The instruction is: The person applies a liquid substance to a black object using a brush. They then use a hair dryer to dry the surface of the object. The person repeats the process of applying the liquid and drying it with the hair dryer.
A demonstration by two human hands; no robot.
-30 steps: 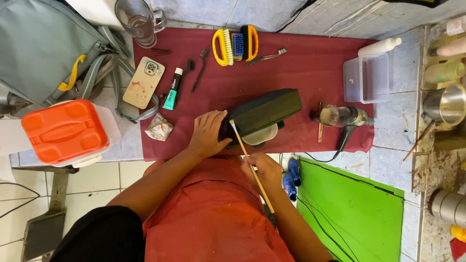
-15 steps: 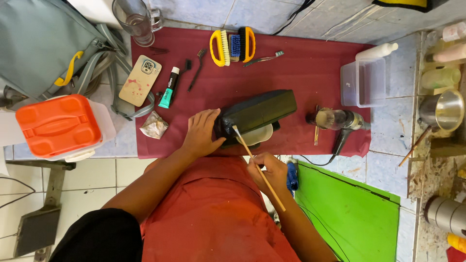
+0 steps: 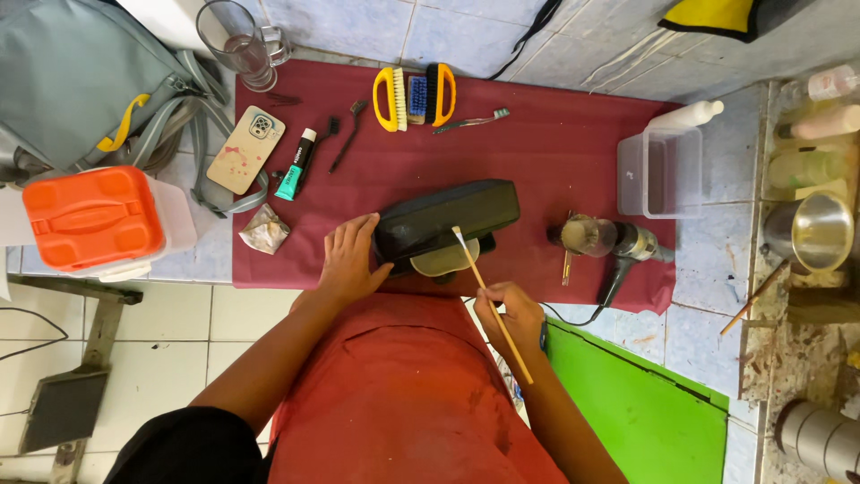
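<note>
**A:** What was in the hands at that moment?

**B:** Left hand point(image 3: 348, 262) lay flat, fingers spread, against the left end of a black shoe point(image 3: 445, 220) lying on its side. Shoe sat centre of frame, near the lower edge of a dark red cloth mat point(image 3: 555, 170). Pale insole opening faced the person.

**A:** Right hand?

**B:** Right hand point(image 3: 508, 315) was closed around a thin wooden stick with a white tip point(image 3: 491, 304), pinched mid-shaft. Stick ran diagonally; the tip touched the shoe's lower right side, the butt pointed down toward the lower right of the frame.

**A:** Around it?

**B:** Top centre of the mat: two yellow-handled scrub brushes point(image 3: 414, 96), a toothbrush point(image 3: 471, 120) just right of them. Upper left: a beige phone point(image 3: 246, 149), a small teal tube point(image 3: 296, 164), a glass mug point(image 3: 236, 41) above. A crumpled paper wad point(image 3: 264, 230) sat left of the left hand. Right of the shoe: a dark hair dryer point(image 3: 618, 246), and a clear plastic box point(image 3: 661, 172) above it. Off the mat, far left: an orange-lidded container point(image 3: 94, 218) and a grey backpack point(image 3: 76, 81).
</note>
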